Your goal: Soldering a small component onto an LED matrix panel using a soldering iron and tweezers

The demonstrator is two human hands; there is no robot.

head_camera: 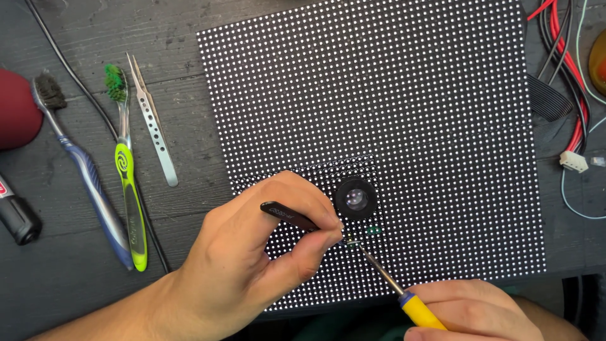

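Desk (57, 278): dark wood.
Far left: red rounded object (16, 107), black marker (17, 215) with a red-and-white label.
Brushes: blue toothbrush (88, 183), green toothbrush (128, 183).
Steel tweezers (153, 123): lying loose on the desk.
Left hand (252, 259): pinching black tweezers (290, 216) over the dotted LED panel (410, 95).
Right hand (473, 309): gripping a yellow-handled soldering iron (404, 295), tip at the panel beside a round black lens (356, 199).

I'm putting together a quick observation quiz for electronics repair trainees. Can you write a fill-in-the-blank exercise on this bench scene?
1. The left hand pinches black tweezers over the ____-dotted LED matrix panel.
2. The right hand holds a soldering iron with a ____ handle.
3. The silver tweezers lie on the table just right of the ____-handled toothbrush.
4. The small round lens rests on the ____.

Missing words: white; yellow; green; panel
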